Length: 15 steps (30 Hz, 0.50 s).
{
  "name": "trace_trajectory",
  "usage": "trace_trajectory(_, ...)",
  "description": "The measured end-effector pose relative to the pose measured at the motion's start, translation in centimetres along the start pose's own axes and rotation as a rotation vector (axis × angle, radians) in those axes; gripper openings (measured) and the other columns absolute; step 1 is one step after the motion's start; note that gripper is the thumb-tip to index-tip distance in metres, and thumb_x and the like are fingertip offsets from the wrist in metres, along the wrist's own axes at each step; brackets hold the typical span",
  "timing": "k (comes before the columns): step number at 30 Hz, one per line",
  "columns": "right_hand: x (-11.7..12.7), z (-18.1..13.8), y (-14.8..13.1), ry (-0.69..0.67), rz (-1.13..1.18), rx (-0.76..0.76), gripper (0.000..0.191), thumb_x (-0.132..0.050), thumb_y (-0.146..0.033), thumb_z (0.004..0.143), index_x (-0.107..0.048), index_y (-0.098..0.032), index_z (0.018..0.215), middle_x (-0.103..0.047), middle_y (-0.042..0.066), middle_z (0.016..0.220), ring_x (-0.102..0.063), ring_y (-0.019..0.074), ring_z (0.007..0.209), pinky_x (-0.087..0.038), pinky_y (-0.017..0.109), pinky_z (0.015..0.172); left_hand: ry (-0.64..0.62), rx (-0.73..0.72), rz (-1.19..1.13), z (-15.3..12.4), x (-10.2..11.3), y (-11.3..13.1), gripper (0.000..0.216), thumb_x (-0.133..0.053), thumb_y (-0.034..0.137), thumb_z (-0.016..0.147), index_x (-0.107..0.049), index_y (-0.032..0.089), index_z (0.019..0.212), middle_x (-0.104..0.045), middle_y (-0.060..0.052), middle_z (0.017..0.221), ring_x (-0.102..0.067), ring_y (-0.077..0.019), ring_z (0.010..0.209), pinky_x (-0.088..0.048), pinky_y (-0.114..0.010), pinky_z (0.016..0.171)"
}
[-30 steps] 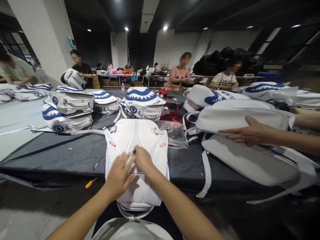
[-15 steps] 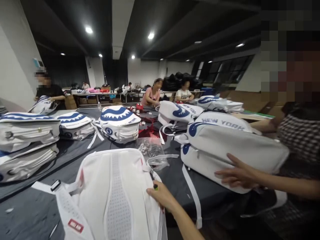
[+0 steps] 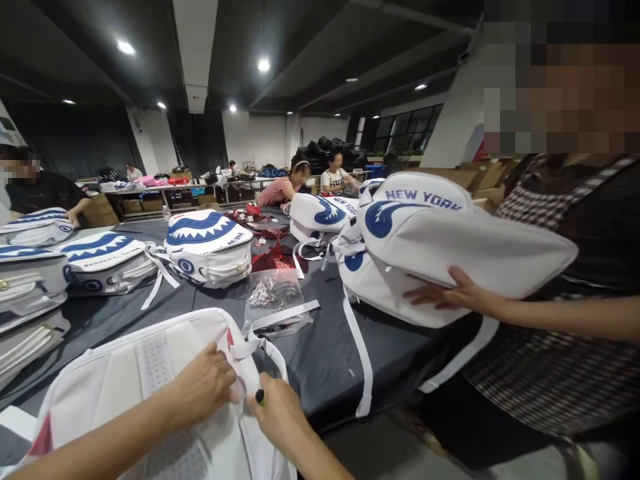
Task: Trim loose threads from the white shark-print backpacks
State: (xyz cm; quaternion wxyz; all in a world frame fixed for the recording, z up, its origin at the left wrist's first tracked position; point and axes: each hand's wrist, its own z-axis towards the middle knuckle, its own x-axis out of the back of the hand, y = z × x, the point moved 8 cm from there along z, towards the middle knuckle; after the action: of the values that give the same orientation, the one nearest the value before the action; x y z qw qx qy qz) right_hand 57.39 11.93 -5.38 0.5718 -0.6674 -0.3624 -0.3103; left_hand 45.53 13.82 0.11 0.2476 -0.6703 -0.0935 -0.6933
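"Head view: where's the piece in work?"
"White backpack (image 3: 95,383), back panel up, near side of the dark table (image 3: 313,367). Eight o'clock from the view's centre."
"Hands?"
"Left hand (image 3: 203,387): fingers bent close together at the pack's right edge; can't tell whether they pinch cloth. Right hand (image 3: 283,413): fingers clamped round a small dark-ended tool (image 3: 260,397), just beside that edge."
"Step?"
"My read: close work where the strap (image 3: 287,311) joins. Next move calls for a steady edge, tool end clear of the webbing."
"Writing?"
"Red patch (image 3: 230,338) on it: nothing legible. From that pack outward: plastic packet (image 3: 275,291), two o'clock, no readable label. Toothed backpack (image 3: 207,233), one o'clock: NEW. Piled backpack (image 3: 480,250), between two and three: NEW YORK, co-worker's hand (image 3: 470,293) against it, fingers spread."
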Motion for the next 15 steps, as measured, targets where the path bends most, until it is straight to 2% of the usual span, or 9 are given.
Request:
trace_trajectory(3, -0.3, 0.2, 0.1, -0.02, -0.006, -0.01, 0.022, -0.066, -0.032, 0.09, -0.069, -0.015, 0.104, -0.076, 0.014, 0.101, -0.072, 0.0279, 0.095, -0.035, 0.029, 0.067, 0.128, -0.155, -0.066, -0.6, 1.1, -1.9, 0.041, -0.042, 0.049, 0.102, -0.056, 0.02, 0.077, -0.064, 0.0, 0.074, -0.057, -0.0183, 0.071, -0.032, -0.042, 0.097)
trace_trajectory(5, -0.3, 0.2, 0.3, -0.031, -0.008, -0.006, 0.021, -0.066, -0.033, 0.091, -0.069, -0.015, 0.103, -0.076, 0.013, 0.101, -0.072, 0.0269, 0.095, -0.036, 0.029, 0.068, 0.18, -0.187, -0.102, -0.7, 1.7, -2.9, 0.044, -0.034, 0.049, 0.104, -0.054, 0.02, 0.077, -0.063, 0.001, 0.075, -0.054, -0.0177, 0.073, -0.027, -0.043, 0.104)
trace_trajectory(7, -0.3, 0.1, 0.5, -0.045, -0.011, -0.003, 0.02, -0.066, -0.032, 0.091, -0.068, -0.015, 0.101, -0.076, 0.013, 0.1, -0.072, 0.0262, 0.095, -0.037, 0.028, 0.069, 0.22, -0.157, -0.139, -0.7, 2.0, -3.3, 0.043, -0.033, 0.046, 0.104, -0.053, 0.021, 0.076, -0.061, 0.002, 0.074, -0.052, -0.0176, 0.074, -0.025, -0.042, 0.106)
trace_trajectory(9, -0.5, 0.0, 0.5, -0.067, -0.013, 0.002, 0.018, -0.065, -0.03, 0.091, -0.068, -0.014, 0.1, -0.076, 0.013, 0.099, -0.072, 0.026, 0.095, -0.038, 0.028, 0.069, 0.239, -0.107, -0.186, -0.4, 1.9, -3.0, 0.041, -0.042, 0.046, 0.102, -0.053, 0.021, 0.072, -0.06, 0.001, 0.074, -0.052, -0.0183, 0.078, -0.024, -0.042, 0.108)
trace_trajectory(12, -0.7, 0.0, 0.3, -0.094, -0.015, 0.004, 0.018, -0.063, -0.026, 0.091, -0.068, -0.014, 0.103, -0.076, 0.013, 0.1, -0.072, 0.0269, 0.095, -0.039, 0.029, 0.069, 0.263, -0.046, -0.247, -0.1, 1.8, -2.4, 0.045, -0.055, 0.057, 0.094, -0.055, 0.02, 0.067, -0.06, 0.001, 0.076, -0.051, -0.0202, 0.086, -0.024, -0.044, 0.108)
trace_trajectory(15, -1.0, 0.2, 0.4, -0.116, 0.009, -0.014, 0.017, -0.064, -0.026, 0.09, -0.068, -0.014, 0.102, -0.076, 0.013, 0.1, -0.073, 0.0276, 0.094, -0.04, 0.029, 0.069, 0.298, 0.007, -0.158, -0.1, 2.1, -3.3, 0.054, -0.054, 0.068, 0.089, -0.06, 0.02, 0.066, -0.058, -0.001, 0.078, -0.048, -0.0208, 0.085, -0.028, -0.043, 0.102)
